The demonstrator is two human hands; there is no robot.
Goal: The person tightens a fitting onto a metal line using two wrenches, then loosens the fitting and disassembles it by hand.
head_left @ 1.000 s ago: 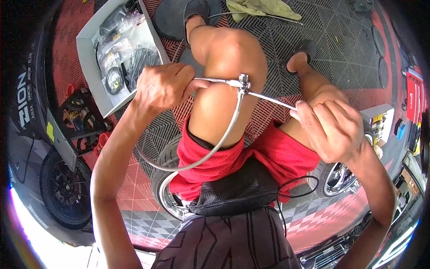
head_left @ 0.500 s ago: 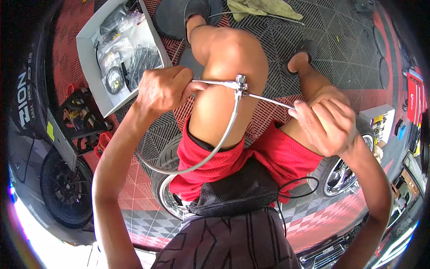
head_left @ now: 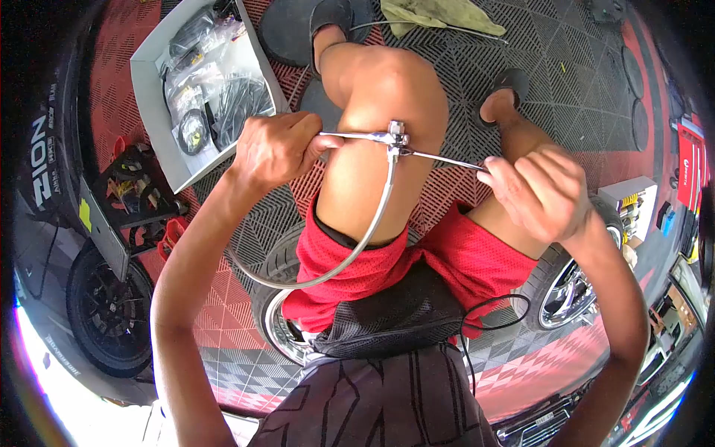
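A metal hose fitting (head_left: 398,135) is over my raised knee, at the end of a braided hose (head_left: 378,223) that curves down and left across the red shorts. My left hand (head_left: 279,149) is closed around a wrench (head_left: 357,136), whose far end meets the fitting from the left. From the other side, a second wrench (head_left: 443,159) reaches the fitting just below the first. My right hand (head_left: 538,194) grips its outer end between thumb and fingers. The fingers hide most of both handles.
A white box (head_left: 160,123) with bagged parts stands on the tiled floor at upper left. Below it is a dark tool tray (head_left: 126,194). Wheels flank the seat, including one at right (head_left: 562,298). A green cloth (head_left: 417,13) lies at the top.
My right hand has risen slightly with its wrench, which now slopes less steeply. The fitting has shifted a little to the left; my left hand has barely moved.
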